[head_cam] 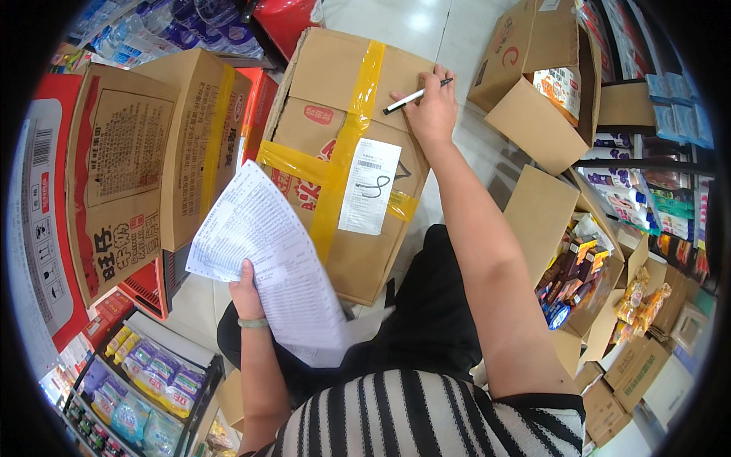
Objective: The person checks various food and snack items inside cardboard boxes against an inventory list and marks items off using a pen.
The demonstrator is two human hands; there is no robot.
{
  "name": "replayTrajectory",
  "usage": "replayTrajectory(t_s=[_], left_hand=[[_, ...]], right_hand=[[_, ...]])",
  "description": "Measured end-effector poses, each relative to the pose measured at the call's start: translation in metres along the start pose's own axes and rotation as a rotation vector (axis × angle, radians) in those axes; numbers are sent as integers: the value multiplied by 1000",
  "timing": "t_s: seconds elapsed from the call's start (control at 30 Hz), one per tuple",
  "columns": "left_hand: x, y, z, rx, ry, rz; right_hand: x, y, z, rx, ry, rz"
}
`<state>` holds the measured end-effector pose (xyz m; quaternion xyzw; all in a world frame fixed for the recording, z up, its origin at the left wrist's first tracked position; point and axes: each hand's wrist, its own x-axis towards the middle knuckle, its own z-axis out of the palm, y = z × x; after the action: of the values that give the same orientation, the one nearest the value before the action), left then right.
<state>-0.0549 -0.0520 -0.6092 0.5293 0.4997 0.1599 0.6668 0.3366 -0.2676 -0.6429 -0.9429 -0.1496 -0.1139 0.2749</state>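
Observation:
My left hand (246,294) grips several printed sheets of paper (291,268), its thumb lying on top of them. The sheets fan out over the near left part of a taped cardboard box (394,74). On the box's far right corner rests my right hand (434,108), with a black-and-white pen (417,96) held between its fingers. Yellow packing tape (342,188) crosses the box both ways. A white printed slip (370,188) with a handwritten black mark sticks to the top.
At left stand printed cartons (123,177) and a red shopping basket (143,291). An open carton (531,80) sits at far right, with another carton of packaged snacks (571,274) nearer. Stocked shelves (143,377) flank both sides. Bottled water (171,25) fills the far left.

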Motion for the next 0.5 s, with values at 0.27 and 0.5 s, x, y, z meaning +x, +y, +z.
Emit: replayTrajectory(t_s=[0.27, 0.5], left_hand=[[22, -2, -6, -11, -57, 1], [28, 1, -13, -56, -118, -79]], right_hand=[[4, 14, 10, -56, 12, -14], [3, 10, 11, -55, -17, 28]])
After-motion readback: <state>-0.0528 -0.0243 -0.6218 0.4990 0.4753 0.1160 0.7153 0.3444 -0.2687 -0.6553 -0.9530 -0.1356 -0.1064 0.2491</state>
